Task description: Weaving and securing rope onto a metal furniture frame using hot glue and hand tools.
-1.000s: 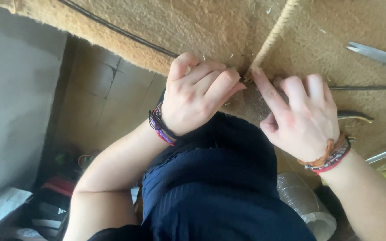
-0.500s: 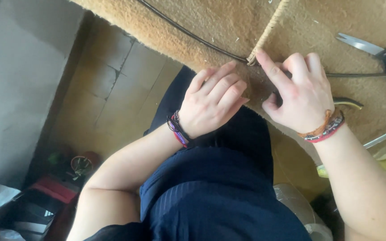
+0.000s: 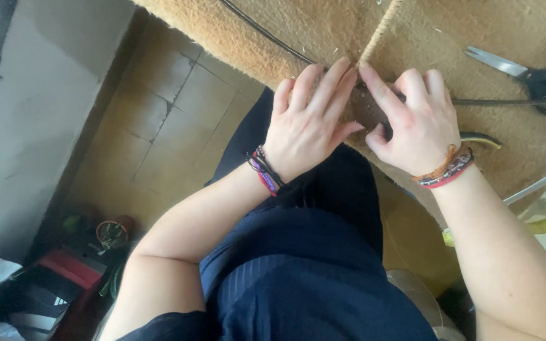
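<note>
Brown piece [image 3: 363, 108] between left hand [image 3: 308, 123], right hand [image 3: 415, 120]

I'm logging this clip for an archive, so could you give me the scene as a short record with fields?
surface: tan fibrous mat on a table
left hand: left hand flat on the mat, fingers pressing by a small dark piece
right hand: right hand pressing the same piece, index finger at the base of a pale cord
nearby: scissors to the right; a dark cable across the mat
wrists: bracelets on both
floor: tiled, with small plant pots
</note>
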